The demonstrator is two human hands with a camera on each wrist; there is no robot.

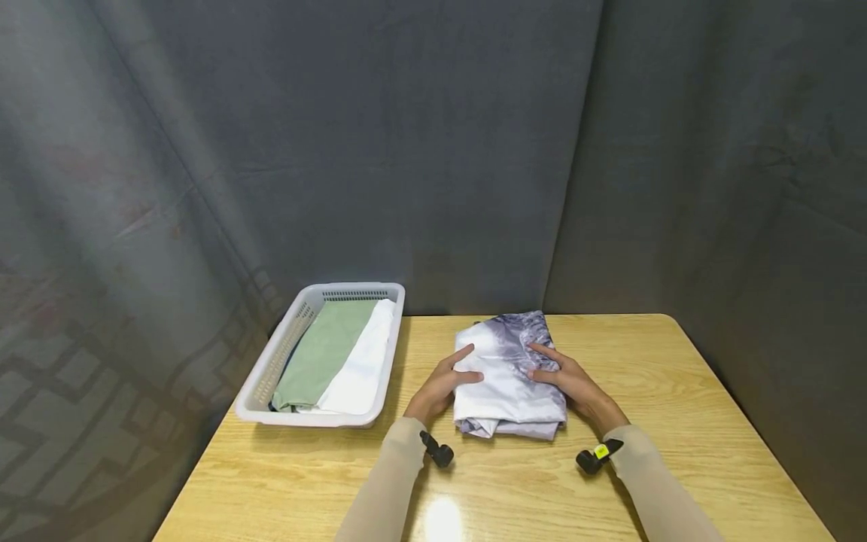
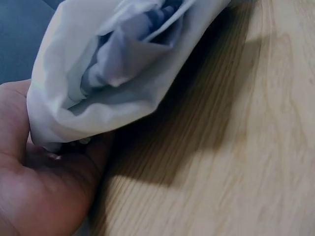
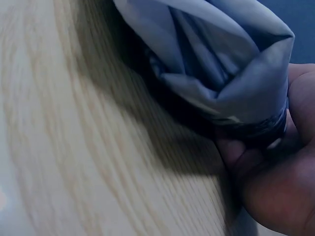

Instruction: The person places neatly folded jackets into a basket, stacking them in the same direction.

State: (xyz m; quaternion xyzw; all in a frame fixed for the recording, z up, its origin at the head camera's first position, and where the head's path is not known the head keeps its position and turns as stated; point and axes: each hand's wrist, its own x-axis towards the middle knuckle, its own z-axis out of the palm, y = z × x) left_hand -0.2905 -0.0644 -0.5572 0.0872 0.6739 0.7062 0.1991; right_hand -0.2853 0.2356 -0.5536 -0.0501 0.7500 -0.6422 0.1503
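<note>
A folded white and grey-purple patterned cloth (image 1: 508, 376) lies between both hands on the wooden table. My left hand (image 1: 443, 380) grips its left side, thumb and index finger on top, the other fingers tucked beneath the edge. On the opposite side my right hand (image 1: 572, 380) holds it the same way, thumb and index finger on the upper face. In the left wrist view the folded layers of the cloth (image 2: 108, 73) bulge open at the near end, with fingers under them. The right wrist view shows grey folds of the cloth (image 3: 221, 64) with fingertips below.
A white plastic basket (image 1: 247, 403) stands left of the hands, with a green folded cloth (image 1: 332, 346) and a white one (image 1: 362, 369) inside. Behind the wooden table (image 1: 515, 489) hangs a dark grey curtain (image 1: 406, 150), which also runs along both sides.
</note>
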